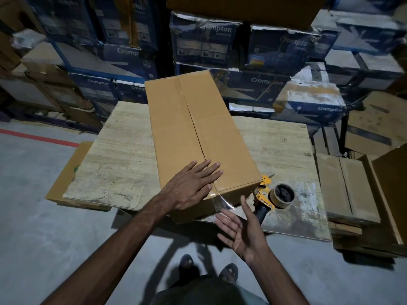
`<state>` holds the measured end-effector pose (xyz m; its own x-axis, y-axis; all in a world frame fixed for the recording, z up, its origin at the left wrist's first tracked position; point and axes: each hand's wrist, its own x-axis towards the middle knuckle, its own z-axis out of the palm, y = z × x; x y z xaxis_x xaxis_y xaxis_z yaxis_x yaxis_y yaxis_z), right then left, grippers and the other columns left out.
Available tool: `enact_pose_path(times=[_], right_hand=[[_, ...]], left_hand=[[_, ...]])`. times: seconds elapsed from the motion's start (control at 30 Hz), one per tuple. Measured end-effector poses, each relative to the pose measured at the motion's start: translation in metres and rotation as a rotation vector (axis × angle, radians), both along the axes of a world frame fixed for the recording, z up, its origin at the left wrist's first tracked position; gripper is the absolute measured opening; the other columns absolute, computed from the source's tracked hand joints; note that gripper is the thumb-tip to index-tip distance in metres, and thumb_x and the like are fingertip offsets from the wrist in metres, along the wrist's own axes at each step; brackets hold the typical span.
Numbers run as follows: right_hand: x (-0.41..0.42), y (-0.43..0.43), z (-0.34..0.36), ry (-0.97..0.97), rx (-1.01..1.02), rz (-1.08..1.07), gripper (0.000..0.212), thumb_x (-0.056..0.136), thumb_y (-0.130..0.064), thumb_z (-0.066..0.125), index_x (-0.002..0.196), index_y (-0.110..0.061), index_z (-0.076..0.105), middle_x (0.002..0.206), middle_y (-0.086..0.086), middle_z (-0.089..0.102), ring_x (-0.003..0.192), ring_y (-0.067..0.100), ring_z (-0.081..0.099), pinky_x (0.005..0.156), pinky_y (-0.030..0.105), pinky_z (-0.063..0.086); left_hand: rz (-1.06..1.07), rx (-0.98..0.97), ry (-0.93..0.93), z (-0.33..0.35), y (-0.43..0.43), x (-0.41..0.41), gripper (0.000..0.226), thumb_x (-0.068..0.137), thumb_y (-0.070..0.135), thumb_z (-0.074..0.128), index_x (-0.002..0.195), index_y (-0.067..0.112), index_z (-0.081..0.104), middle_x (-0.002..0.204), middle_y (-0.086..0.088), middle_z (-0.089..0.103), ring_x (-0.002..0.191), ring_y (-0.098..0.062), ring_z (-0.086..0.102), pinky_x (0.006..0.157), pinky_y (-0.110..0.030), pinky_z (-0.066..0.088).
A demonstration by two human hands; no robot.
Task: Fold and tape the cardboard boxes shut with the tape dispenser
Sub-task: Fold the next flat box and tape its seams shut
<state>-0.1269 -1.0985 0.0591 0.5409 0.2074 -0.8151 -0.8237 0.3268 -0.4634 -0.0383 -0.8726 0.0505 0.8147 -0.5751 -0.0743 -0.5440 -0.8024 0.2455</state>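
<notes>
Your left hand (193,186) flat and open on the cardboard box (198,133) at the table's (123,150) near edge, your right hand (240,230) open, empty, tape dispenser (273,197) at the box's near right corner.

A single wide-angle view looks from the person's head, forward and steeply down, close over the pale wood-grain desk (123,155); the person's own feet show at the bottom edge, the grey concrete floor (33,194) lies to the left, and stacked blue printed cartons (209,45) fill the top, bowed by the lens
</notes>
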Motion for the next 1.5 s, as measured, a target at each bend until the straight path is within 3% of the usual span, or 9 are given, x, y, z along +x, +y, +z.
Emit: enact_pose_path(times=[0.27,0.37,0.63,0.83,1.03,1.17,1.3,1.43,1.5], right_hand=[[-0.001,0.019,-0.004,-0.134,-0.148,-0.098,0.022,0.088,-0.028,0.077,0.106,-0.015,0.079,0.101,0.001,0.08,0.112,0.018,0.069,0.11,0.048,0.041],[-0.002,0.019,-0.014,-0.129,-0.19,-0.092,0.013,0.089,-0.024,0.077,0.1,-0.018,0.081,0.093,0.002,0.079,0.11,0.02,0.068,0.107,0.051,0.041],[0.021,0.026,-0.033,-0.317,-0.211,0.0,0.017,0.093,-0.022,0.072,0.106,-0.013,0.076,0.086,0.001,0.077,0.087,0.007,0.07,0.098,0.031,0.042],[0.032,0.023,-0.052,-0.347,-0.188,0.025,0.012,0.097,-0.019,0.068,0.102,-0.013,0.077,0.077,0.003,0.071,0.093,0.015,0.068,0.106,0.04,0.037],[0.031,0.026,-0.059,-0.366,-0.207,-0.005,0.016,0.096,-0.017,0.07,0.103,-0.006,0.078,0.091,0.02,0.074,0.091,0.017,0.071,0.103,0.038,0.047],[0.027,0.028,-0.059,-0.284,-0.33,-0.086,0.016,0.091,-0.021,0.078,0.097,-0.006,0.077,0.075,0.011,0.068,0.058,0.007,0.062,0.075,0.027,0.053],[-0.002,0.015,-0.093,-0.018,-0.439,0.01,0.041,0.063,-0.046,0.096,0.062,-0.013,0.071,0.063,0.005,0.068,0.063,0.022,0.061,0.065,0.035,0.048],[-0.024,0.001,-0.103,0.032,-0.545,0.04,0.04,0.076,-0.047,0.089,0.075,-0.008,0.079,0.06,0.0,0.063,0.066,0.018,0.056,0.063,0.029,0.037],[-0.02,-0.004,-0.09,-0.08,-0.595,-0.015,0.043,0.08,-0.048,0.085,0.078,-0.005,0.077,0.063,0.0,0.065,0.067,0.017,0.057,0.06,0.026,0.038]], left_hand=[[0.014,-0.008,0.017,0.001,0.0,0.001,0.052,0.113,0.049,0.011,0.164,0.041,0.006,0.172,0.017,-0.003,0.158,-0.004,-0.011,0.129,-0.04,-0.003],[0.031,-0.01,0.022,0.001,-0.002,0.0,0.053,0.112,0.053,0.009,0.164,0.043,0.005,0.171,0.018,-0.004,0.158,-0.003,-0.011,0.129,-0.039,-0.002],[0.037,0.021,-0.009,0.0,-0.004,0.002,0.069,0.104,0.074,0.02,0.164,0.045,0.004,0.171,0.017,-0.004,0.159,-0.007,-0.006,0.128,-0.039,0.0],[0.139,0.038,-0.027,-0.003,-0.018,-0.003,0.081,0.096,0.08,0.031,0.164,0.043,0.009,0.172,0.014,0.0,0.159,-0.011,-0.001,0.13,-0.043,0.004],[0.182,0.033,-0.051,-0.008,-0.024,-0.01,0.08,0.098,0.076,0.036,0.165,0.042,0.008,0.173,0.01,0.0,0.16,-0.016,0.001,0.129,-0.042,0.006],[0.213,0.023,-0.049,-0.008,-0.027,-0.013,0.08,0.097,0.077,0.033,0.164,0.042,0.009,0.173,0.01,0.0,0.16,-0.016,0.002,0.129,-0.042,0.007],[0.235,0.017,-0.051,-0.006,-0.03,-0.016,0.081,0.096,0.08,0.032,0.164,0.042,0.012,0.172,0.01,0.003,0.16,-0.016,0.005,0.13,-0.044,0.012],[0.312,0.0,-0.057,0.002,-0.041,-0.015,0.083,0.092,0.071,0.057,0.162,0.039,0.026,0.171,0.007,0.017,0.159,-0.018,0.015,0.129,-0.04,0.016],[0.34,0.007,-0.06,0.006,-0.047,-0.014,0.086,0.089,0.068,0.065,0.161,0.037,0.029,0.171,0.005,0.021,0.159,-0.02,0.016,0.127,-0.038,0.015]])
